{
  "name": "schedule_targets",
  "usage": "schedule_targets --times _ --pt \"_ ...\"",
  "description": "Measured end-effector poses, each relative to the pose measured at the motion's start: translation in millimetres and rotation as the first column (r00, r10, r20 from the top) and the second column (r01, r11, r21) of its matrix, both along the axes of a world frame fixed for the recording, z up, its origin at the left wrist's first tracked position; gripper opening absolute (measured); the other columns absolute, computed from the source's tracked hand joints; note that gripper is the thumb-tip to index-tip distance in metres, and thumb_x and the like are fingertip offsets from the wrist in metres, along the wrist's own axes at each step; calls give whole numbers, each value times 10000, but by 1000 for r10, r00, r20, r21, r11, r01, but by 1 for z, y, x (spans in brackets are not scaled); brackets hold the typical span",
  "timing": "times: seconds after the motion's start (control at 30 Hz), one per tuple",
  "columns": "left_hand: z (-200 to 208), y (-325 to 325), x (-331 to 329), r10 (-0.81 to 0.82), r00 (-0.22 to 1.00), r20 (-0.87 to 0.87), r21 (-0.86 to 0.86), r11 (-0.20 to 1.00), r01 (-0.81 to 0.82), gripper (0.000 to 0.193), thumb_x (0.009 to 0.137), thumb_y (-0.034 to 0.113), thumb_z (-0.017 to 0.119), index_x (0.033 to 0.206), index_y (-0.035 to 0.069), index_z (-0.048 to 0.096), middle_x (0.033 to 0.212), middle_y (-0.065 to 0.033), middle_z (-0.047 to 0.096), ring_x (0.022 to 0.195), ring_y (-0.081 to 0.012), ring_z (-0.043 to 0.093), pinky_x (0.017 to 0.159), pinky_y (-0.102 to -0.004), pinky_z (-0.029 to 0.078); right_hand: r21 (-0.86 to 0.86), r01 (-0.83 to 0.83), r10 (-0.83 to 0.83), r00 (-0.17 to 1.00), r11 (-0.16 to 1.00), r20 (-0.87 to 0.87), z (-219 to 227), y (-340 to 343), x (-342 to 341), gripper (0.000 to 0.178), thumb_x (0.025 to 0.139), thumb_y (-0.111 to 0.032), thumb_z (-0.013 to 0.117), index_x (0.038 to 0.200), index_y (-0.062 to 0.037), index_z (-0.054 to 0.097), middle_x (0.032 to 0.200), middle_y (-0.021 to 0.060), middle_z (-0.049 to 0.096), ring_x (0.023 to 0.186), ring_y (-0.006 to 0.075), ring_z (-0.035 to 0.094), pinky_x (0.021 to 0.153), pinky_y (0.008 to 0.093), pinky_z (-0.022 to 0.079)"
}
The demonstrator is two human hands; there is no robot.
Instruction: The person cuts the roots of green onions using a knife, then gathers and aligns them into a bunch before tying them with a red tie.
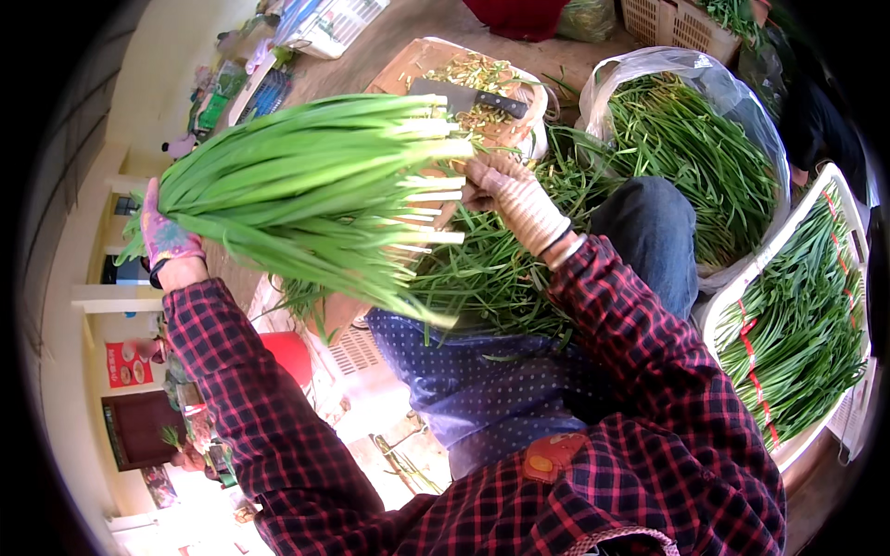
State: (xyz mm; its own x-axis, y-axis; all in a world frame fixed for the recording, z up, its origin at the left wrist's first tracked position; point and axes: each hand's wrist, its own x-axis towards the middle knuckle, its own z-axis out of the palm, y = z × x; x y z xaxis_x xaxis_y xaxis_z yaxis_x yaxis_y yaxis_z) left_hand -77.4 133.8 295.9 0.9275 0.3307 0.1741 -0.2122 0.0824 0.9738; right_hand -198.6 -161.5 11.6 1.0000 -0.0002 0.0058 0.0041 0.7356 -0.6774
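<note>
Leafy bunch [306, 167] | leaves in left fingers [152, 201] | white ends beside right fingers [476, 174]

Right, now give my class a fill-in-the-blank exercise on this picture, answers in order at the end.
The bunch has its white ends toward the person's ____ side.
The left hand is gloved mainly in ____.
The knife handle is ____.
The ties on the crated greens are ____.

Missing words: right; pink; black; red.
</note>
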Motion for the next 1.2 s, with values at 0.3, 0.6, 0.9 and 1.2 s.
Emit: schedule_targets --times 0.3,0.6,0.9,1.2 --pt "-13 11 -6 -89 996 27 7 996 89 381 939 298 544 1141 -19 600 1133 -157 648 992 -295 639 886 -417 512 -376 104 -47 986 921 157 12 2 21 315 919 -233 629 1100 25 622 921 15 657 852 89 576 763 246 482" --pt "-9 54 -28 -136 991 16 -75 988 137 463 933 362 545 1197 -16 586 1199 -171 620 1050 -310 608 937 -434 479 -251 -104 155 969 962 190 1 18 -13 483 863 -175 686 1293 -8 542 1100 59 659 962 124 582 813 285 496" --pt "-13 58 -47 -74 997 33 -57 995 76 470 953 368 511 1230 -8 566 1226 -165 606 1083 -291 596 954 -423 466 374 -318 291 948 871 128 15 67 -12 448 907 -154 623 1272 69 491 1192 137 613 1050 269 623 887 386 548" --pt "-19 66 -66 -103 992 78 -62 992 108 422 1000 329 430 1264 13 521 1245 -139 598 1135 -270 577 999 -431 453 -227 -107 166 952 968 259 28 54 -30 377 893 -76 568 1248 47 536 940 53 647 804 117 583 747 252 493"
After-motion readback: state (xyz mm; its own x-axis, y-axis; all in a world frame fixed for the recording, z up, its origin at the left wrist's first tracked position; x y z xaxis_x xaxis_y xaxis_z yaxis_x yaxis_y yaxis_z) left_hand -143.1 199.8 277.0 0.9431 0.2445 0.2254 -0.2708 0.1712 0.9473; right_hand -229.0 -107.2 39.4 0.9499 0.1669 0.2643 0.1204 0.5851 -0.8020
